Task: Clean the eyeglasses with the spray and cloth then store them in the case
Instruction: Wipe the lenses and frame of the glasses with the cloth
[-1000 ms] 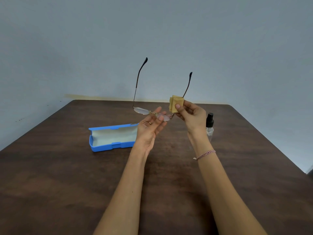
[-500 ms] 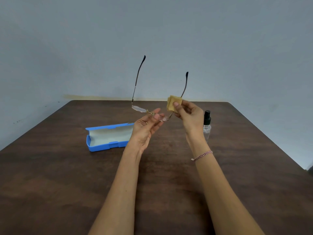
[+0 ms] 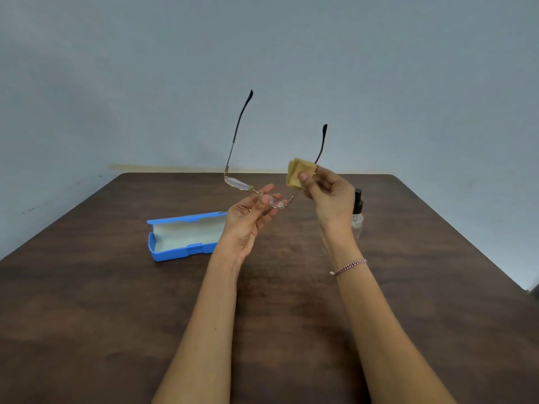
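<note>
My left hand (image 3: 248, 220) pinches the thin-rimmed eyeglasses (image 3: 237, 182) at the bridge, holding them above the table with both dark-tipped temples pointing up. My right hand (image 3: 329, 196) pinches a folded yellow cloth (image 3: 297, 173) just to the right of the glasses, near the right temple hinge. The blue case (image 3: 180, 239) lies open on the table to the left, its pale lining showing; my left hand covers its right end. The small clear spray bottle (image 3: 357, 211) with a black cap stands behind my right wrist, partly hidden.
A dark brown wooden table (image 3: 87, 301) fills the lower view, its far edge against a plain grey-blue wall (image 3: 262, 53). Its right edge runs diagonally down to the lower right corner.
Both hands have shifted slightly left with the glasses and cloth. The cloth has stayed beside the right lens, lifting a little away from it.
</note>
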The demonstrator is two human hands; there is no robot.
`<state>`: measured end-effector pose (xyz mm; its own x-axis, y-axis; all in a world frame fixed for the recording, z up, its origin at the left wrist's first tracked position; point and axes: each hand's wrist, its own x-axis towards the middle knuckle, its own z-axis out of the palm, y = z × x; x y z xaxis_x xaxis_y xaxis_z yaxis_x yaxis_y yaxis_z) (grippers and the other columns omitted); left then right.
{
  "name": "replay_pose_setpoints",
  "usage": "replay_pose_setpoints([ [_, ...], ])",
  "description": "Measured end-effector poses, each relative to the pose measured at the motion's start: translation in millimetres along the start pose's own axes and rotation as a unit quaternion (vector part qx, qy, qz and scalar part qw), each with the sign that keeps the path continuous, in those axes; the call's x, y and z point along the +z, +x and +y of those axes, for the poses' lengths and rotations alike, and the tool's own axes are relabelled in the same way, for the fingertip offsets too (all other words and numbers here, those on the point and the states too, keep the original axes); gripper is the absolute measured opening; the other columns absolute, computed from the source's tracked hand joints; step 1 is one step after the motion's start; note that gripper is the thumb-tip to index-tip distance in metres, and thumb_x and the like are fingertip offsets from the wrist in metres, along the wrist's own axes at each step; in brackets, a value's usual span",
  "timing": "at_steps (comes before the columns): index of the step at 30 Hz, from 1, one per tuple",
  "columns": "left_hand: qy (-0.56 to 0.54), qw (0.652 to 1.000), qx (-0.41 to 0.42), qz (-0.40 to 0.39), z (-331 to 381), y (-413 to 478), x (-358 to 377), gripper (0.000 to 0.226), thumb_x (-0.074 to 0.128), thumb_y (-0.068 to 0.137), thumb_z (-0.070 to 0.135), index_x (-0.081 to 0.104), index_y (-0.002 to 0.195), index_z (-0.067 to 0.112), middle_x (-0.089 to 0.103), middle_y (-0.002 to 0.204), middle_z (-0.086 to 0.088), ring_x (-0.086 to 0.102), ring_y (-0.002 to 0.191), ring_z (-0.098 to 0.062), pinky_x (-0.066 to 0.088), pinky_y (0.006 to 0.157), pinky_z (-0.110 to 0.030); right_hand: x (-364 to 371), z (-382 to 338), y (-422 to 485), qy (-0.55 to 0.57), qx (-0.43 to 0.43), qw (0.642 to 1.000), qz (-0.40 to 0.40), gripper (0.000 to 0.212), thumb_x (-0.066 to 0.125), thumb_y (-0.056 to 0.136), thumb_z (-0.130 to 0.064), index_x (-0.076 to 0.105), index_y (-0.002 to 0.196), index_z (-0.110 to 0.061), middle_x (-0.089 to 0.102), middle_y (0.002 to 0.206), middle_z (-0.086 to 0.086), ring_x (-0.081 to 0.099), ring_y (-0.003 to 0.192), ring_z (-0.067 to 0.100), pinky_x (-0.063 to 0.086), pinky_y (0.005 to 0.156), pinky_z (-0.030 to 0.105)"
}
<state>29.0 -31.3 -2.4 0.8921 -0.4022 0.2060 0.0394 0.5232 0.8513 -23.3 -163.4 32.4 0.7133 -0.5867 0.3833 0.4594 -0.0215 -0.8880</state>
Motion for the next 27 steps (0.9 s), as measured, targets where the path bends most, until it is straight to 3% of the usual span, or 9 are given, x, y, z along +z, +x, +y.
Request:
replay_pose_setpoints([
  [5, -0.013, 1.0, -0.002, 0.014, 1, 1, -2, 0.015, 0.054, 0.09, 0.007, 0.066, 0.1, 0.007, 0.073, 0.096, -0.003, 0.071, 0.083, -0.014, 0.057, 0.077, -0.023, 3, 5, -4, -0.027, 0.058, 0.996, -0.059, 0.012, 0.07, 0.081, -0.008, 0.068, 0.093, -0.007, 0.068, 0.074, 0.0, 0.062, 0.064, 0.004, 0.051, 0.061, 0.017],
  [9, 0.024, 0.999, -0.028, -0.017, 1, -1, -6, 0.022, 0.055, 0.089, 0.008, 0.063, 0.109, 0.006, 0.075, 0.091, -0.001, 0.071, 0.086, -0.014, 0.056, 0.076, -0.022, -1, -4, -2, 0.054, 0.044, 0.998, 0.008, 0.01, 0.068, 0.083, -0.008, 0.067, 0.092, -0.01, 0.069, 0.073, -0.004, 0.062, 0.063, 0.001, 0.05, 0.061, 0.015],
  [14, 0.033, 0.998, -0.046, -0.034, 1, -2, -8, 0.035, 0.064, 0.077, 0.016, 0.064, 0.11, 0.008, 0.074, 0.092, -0.005, 0.071, 0.088, -0.016, 0.055, 0.074, -0.021, -6, -17, 0, 0.117, -0.043, 0.989, 0.077, 0.012, 0.067, 0.083, -0.002, 0.068, 0.095, -0.006, 0.072, 0.078, -0.003, 0.067, 0.077, 0.009, 0.052, 0.067, 0.018],
  [17, 0.012, 0.999, -0.035, -0.015, 2, -2, -7, 0.023, 0.057, 0.087, 0.006, 0.063, 0.109, 0.008, 0.074, 0.089, -0.004, 0.071, 0.085, -0.015, 0.055, 0.075, -0.021, -3, -14, -1, 0.095, -0.034, 0.993, 0.058, 0.014, 0.068, 0.082, -0.003, 0.068, 0.096, -0.006, 0.071, 0.079, -0.003, 0.068, 0.076, 0.007, 0.052, 0.066, 0.018],
  [23, -0.034, 0.999, -0.001, 0.017, 4, -1, -1, 0.016, 0.058, 0.085, 0.006, 0.065, 0.099, 0.008, 0.071, 0.103, -0.006, 0.071, 0.088, -0.015, 0.056, 0.078, -0.022, 6, 6, -6, -0.009, 0.033, 0.999, -0.037, 0.016, 0.072, 0.078, -0.004, 0.068, 0.094, -0.004, 0.071, 0.081, 0.004, 0.068, 0.074, 0.01, 0.056, 0.068, 0.022],
  [27, -0.036, 0.998, 0.015, 0.038, 4, 0, 0, 0.012, 0.056, 0.087, 0.002, 0.065, 0.091, 0.009, 0.075, 0.088, 0.004, 0.071, 0.085, -0.01, 0.056, 0.076, -0.021, 8, 13, -9, -0.053, 0.055, 0.995, -0.058, 0.019, 0.073, 0.078, -0.006, 0.069, 0.096, -0.003, 0.071, 0.081, 0.005, 0.067, 0.076, 0.012, 0.056, 0.068, 0.021],
])
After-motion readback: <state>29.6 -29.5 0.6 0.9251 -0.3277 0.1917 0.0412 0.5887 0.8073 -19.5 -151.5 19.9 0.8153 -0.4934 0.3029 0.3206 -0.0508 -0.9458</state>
